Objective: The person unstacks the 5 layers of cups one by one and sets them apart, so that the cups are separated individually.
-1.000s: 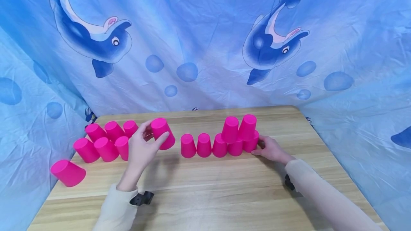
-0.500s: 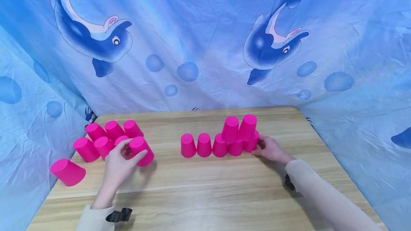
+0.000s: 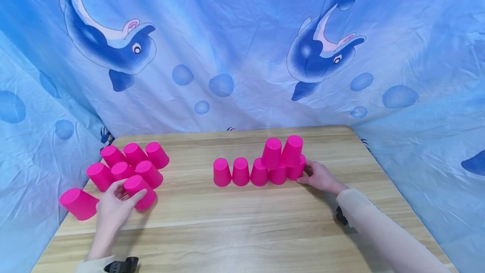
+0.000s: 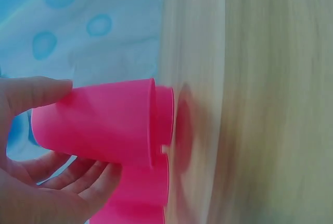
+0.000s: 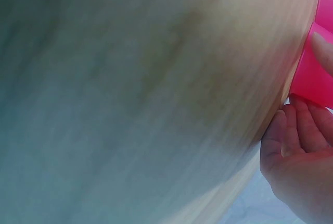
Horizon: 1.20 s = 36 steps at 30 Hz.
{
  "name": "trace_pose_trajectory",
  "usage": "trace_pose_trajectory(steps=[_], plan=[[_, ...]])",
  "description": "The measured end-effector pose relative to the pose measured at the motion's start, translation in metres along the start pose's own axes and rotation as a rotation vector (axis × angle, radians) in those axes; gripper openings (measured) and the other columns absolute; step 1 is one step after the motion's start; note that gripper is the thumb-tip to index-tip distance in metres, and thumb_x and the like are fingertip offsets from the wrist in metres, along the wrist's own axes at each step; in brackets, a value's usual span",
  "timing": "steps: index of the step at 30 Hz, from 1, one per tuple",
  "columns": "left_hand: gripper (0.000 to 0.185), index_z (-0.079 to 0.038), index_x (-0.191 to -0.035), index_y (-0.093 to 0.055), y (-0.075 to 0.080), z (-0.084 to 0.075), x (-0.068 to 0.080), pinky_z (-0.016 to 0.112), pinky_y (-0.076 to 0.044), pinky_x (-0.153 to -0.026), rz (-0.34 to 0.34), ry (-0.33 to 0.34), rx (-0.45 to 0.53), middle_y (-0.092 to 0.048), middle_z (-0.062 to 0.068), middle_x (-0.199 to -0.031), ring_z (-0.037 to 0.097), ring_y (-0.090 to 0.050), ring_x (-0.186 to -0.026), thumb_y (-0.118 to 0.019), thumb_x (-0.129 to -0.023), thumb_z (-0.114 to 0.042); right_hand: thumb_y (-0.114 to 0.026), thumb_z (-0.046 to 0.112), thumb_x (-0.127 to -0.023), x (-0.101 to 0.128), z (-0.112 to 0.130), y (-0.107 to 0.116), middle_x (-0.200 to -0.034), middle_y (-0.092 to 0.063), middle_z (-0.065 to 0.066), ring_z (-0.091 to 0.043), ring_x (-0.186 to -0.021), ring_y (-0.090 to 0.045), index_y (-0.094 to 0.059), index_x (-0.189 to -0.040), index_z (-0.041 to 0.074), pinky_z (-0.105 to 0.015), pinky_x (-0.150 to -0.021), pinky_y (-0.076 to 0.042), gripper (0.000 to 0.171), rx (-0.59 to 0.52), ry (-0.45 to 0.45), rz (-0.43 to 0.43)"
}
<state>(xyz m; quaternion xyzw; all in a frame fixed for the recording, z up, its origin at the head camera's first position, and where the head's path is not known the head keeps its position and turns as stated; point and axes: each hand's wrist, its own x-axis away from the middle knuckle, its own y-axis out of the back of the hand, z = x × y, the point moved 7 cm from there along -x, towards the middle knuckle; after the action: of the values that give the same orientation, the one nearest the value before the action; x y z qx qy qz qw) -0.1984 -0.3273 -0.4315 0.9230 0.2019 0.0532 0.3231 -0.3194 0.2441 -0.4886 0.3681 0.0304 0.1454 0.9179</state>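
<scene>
My left hand (image 3: 112, 206) grips a pink cup (image 3: 140, 191), bottom up, just in front of a cluster of several upturned pink cups (image 3: 125, 164) at the table's left. In the left wrist view the held cup (image 4: 99, 125) lies between thumb and fingers (image 4: 78, 182), its rim close to the wood. My right hand (image 3: 321, 177) rests with relaxed fingers against the rightmost cup (image 3: 297, 169) of a row of upturned cups (image 3: 242, 172); two more cups (image 3: 282, 151) stand on that row. The right wrist view shows those fingers (image 5: 296, 140) beside the cup (image 5: 314, 81).
Another pink cup (image 3: 79, 204) lies tilted at the table's left edge. The wooden table (image 3: 246, 226) is bare wood toward the front. A blue dolphin-print cloth (image 3: 242, 54) hangs behind and at both sides.
My left hand has carried its cup from the middle of the table leftward and nearer, down to the front of the left cluster. The right hand has stayed still.
</scene>
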Motion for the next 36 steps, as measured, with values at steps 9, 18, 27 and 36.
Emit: trace_pose_trajectory(steps=[9, 18, 27, 36], plan=[[0.074, 0.006, -0.134, -0.045, 0.023, 0.027, -0.001, 0.034, -0.048, -0.074, -0.055, 0.068, -0.064, -0.053, 0.031, -0.124, 0.043, -0.053, -0.110, -0.076, -0.081, -0.035, -0.080, 0.020, -0.079, 0.000, 0.000, -0.001, -0.131, -0.053, -0.018, -0.040, -0.120, -0.049, -0.050, -0.134, 0.001, -0.050, -0.095, -0.043, 0.066, 0.003, -0.010, 0.004], [0.078, 0.007, -0.138, -0.040, 0.031, 0.041, -0.003, 0.047, -0.045, -0.081, -0.055, 0.151, -0.046, -0.049, 0.032, -0.127, 0.045, -0.050, -0.113, -0.074, -0.082, -0.036, -0.080, 0.021, -0.079, 0.000, 0.000, -0.001, -0.132, -0.053, -0.016, -0.038, -0.121, -0.048, -0.050, -0.136, 0.003, -0.050, -0.095, -0.043, 0.067, 0.001, -0.019, 0.002], [0.071, 0.005, -0.135, -0.045, 0.035, 0.045, -0.004, 0.019, -0.043, -0.064, -0.091, 0.138, -0.036, -0.054, 0.031, -0.123, 0.037, -0.056, -0.104, -0.076, -0.081, -0.029, -0.080, 0.019, -0.079, 0.001, 0.002, 0.000, -0.131, -0.053, -0.018, -0.039, -0.120, -0.049, -0.050, -0.135, 0.001, -0.050, -0.095, -0.043, 0.066, 0.002, -0.012, -0.002], [0.069, 0.006, -0.132, -0.047, 0.045, 0.050, -0.005, 0.021, -0.043, -0.062, -0.131, 0.141, -0.076, -0.056, 0.030, -0.120, 0.027, -0.060, -0.088, -0.077, -0.081, -0.029, -0.080, 0.019, -0.079, 0.002, 0.002, 0.000, -0.132, -0.053, -0.017, -0.039, -0.121, -0.048, -0.050, -0.135, 0.002, -0.050, -0.096, -0.042, 0.066, -0.014, -0.020, 0.006]])
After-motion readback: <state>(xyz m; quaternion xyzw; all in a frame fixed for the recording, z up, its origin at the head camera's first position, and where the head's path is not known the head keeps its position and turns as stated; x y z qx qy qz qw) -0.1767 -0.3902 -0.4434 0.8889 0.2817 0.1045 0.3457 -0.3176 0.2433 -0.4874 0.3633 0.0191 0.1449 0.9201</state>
